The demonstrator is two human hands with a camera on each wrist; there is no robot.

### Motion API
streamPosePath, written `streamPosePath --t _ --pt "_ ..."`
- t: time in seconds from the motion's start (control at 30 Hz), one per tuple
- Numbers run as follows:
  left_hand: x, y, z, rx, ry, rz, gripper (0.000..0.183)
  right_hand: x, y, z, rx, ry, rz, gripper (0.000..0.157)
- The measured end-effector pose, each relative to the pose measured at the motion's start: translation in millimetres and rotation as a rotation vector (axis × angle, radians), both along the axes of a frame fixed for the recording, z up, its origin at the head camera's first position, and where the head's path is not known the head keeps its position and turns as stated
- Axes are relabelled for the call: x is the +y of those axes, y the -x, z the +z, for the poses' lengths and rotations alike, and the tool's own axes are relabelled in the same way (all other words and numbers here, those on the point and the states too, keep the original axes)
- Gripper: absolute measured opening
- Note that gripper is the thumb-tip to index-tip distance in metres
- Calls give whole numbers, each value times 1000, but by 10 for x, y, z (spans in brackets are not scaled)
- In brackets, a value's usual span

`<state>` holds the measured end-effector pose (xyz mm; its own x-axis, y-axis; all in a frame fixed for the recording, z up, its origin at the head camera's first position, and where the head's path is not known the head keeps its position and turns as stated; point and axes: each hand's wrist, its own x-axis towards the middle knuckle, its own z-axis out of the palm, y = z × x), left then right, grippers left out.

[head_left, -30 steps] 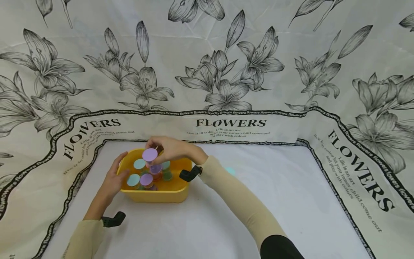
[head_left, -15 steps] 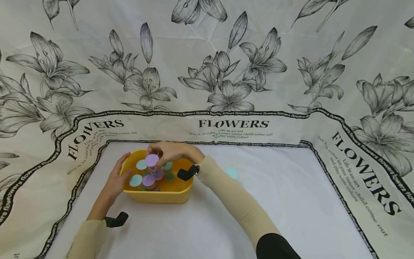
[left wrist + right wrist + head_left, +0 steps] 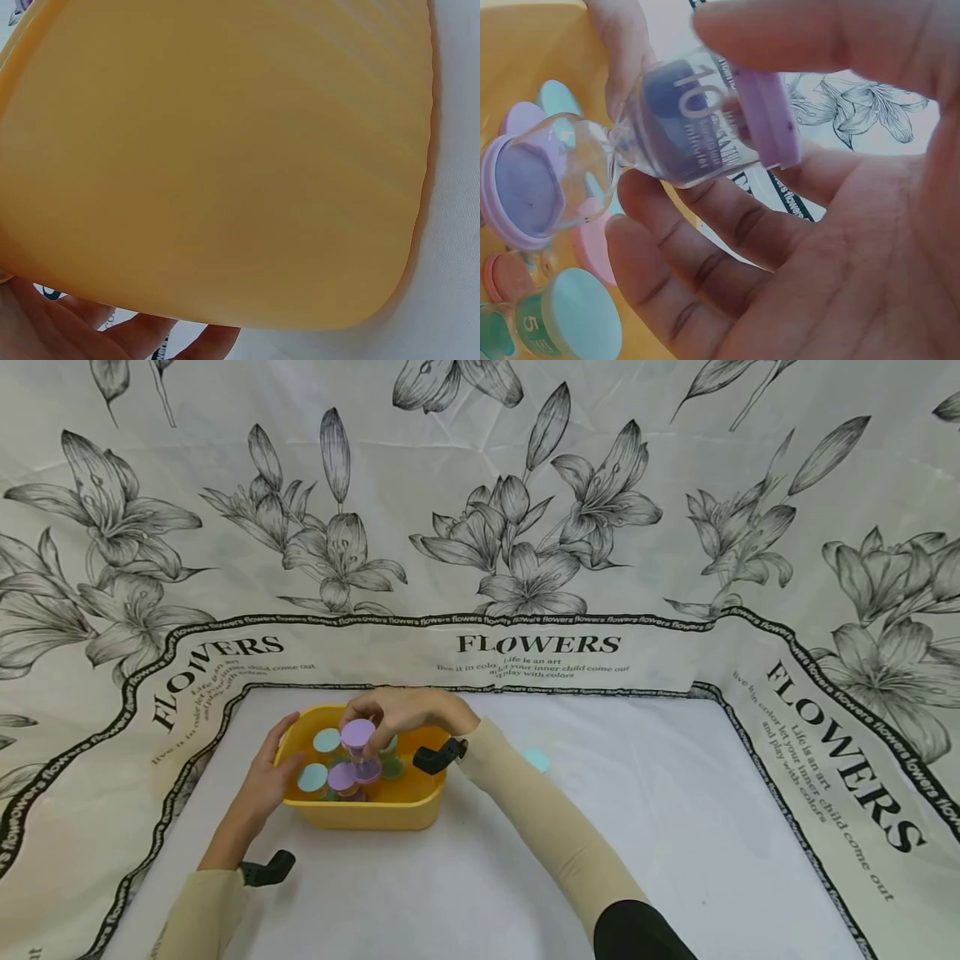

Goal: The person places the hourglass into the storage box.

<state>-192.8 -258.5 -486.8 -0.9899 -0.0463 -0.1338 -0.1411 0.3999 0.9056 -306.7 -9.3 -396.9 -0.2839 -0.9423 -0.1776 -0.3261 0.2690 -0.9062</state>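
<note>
My right hand (image 3: 405, 710) grips a purple-capped sand timer (image 3: 358, 732) over the yellow bin (image 3: 360, 817). In the right wrist view this sand timer (image 3: 679, 124) shows "10 minutes" on its clear glass, and the fingers and thumb are around its purple end. The left hand (image 3: 262, 781) holds the bin's left side, thumb over the rim and fingers outside; in the left wrist view fingers (image 3: 142, 334) show beneath the bin wall (image 3: 225, 165). Inside the bin stand several other timers, among them a teal-capped timer (image 3: 312, 777) and a purple-capped timer (image 3: 342, 775).
A pale teal round thing (image 3: 537, 760) lies on the white table (image 3: 600, 810) right of the bin, partly behind the right forearm. A flower-printed cloth (image 3: 525, 568) rises behind the table. In the right wrist view a green timer (image 3: 585, 315) marked "5" lies in the bin.
The right hand has moved the purple sand timer slightly right and lower over the bin. The left hand has kept its hold on the bin's side.
</note>
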Motion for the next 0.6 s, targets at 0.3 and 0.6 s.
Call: streamPosePath --t 0.3,0.6 --pt "-6 6 11 0 -4 -6 71 32 32 50 -34 -14 32 43" --pt "12 18 55 -22 -6 4 71 6 72 34 1 -113 63 47"
